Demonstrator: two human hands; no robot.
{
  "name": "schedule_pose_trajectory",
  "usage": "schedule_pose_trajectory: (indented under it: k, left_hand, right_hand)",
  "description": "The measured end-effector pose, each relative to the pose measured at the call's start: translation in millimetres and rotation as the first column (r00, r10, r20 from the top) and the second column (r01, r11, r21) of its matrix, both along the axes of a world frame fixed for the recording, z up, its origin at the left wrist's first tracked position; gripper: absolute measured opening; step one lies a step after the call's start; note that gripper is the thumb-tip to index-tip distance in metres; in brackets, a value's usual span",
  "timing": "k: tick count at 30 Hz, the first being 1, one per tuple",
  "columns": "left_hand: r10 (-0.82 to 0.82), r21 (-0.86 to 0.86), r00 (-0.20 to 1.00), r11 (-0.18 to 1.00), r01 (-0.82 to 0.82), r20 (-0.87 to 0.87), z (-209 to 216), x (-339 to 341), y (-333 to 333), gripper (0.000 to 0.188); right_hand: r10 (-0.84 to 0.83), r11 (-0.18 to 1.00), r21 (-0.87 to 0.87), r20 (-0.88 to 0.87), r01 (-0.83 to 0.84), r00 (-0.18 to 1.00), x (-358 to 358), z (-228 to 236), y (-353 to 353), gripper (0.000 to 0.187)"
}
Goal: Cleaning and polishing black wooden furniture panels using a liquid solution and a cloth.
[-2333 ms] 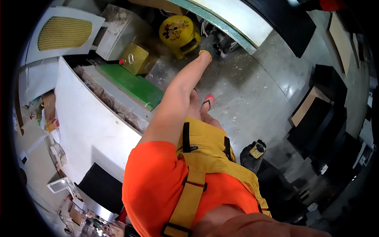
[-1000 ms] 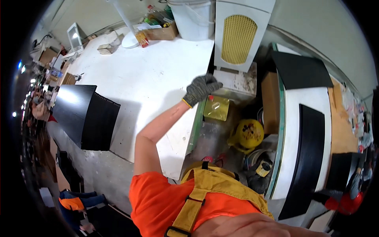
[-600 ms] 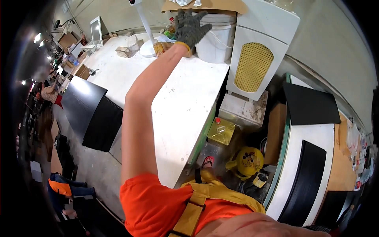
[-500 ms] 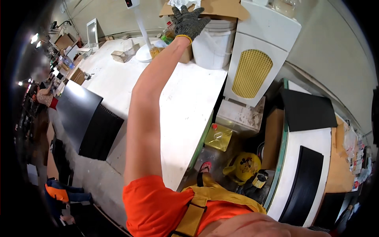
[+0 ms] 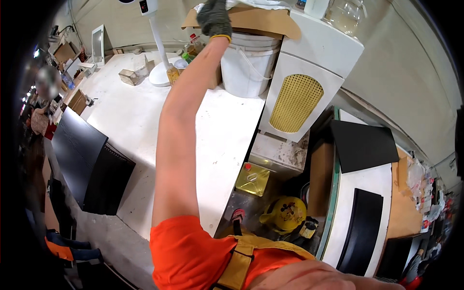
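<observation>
My left hand [image 5: 214, 20], in a dark grey knitted glove with a yellow cuff, reaches to the top edge of the view. It is over a brown cardboard sheet [image 5: 261, 21] lying on a white bucket [image 5: 245, 72]. White crumpled material [image 5: 263, 4] lies on the cardboard beside the hand. Most of my fingers are cut off by the edge or hidden, so I cannot tell whether they grip anything. My right hand is not in view.
A white cabinet [image 5: 333, 48] with a yellow mesh panel stands right of the bucket. Bottles [image 5: 193, 44] and a white stand [image 5: 159, 75] are on the white table [image 5: 222, 130]. Curved black panels [image 5: 360, 232] lie right; another [image 5: 108, 179] overhangs left. A yellow can [image 5: 253, 179] sits below.
My left hand, spread earlier over the white material, has moved up and left, and its fingers no longer show spread. The view has shifted, bringing more of the cabinet top into sight.
</observation>
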State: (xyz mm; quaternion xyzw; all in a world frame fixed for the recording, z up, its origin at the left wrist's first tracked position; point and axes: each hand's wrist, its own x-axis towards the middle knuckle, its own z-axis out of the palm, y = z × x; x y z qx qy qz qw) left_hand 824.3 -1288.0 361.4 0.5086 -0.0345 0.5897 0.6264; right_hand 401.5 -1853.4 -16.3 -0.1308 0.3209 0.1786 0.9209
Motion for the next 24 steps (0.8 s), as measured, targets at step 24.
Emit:
schedule_pose_trajectory:
  k: [24]
  left_hand:
    - [0.487, -0.037, 0.760, 0.832, -0.554, -0.430, -158.2, -727.5, -55.0, 0.039]
  right_hand:
    - [0.422, 0.823, 0.322, 0.205, -0.468, 0.883, -34.7, -58.6, 38.0, 0.039]
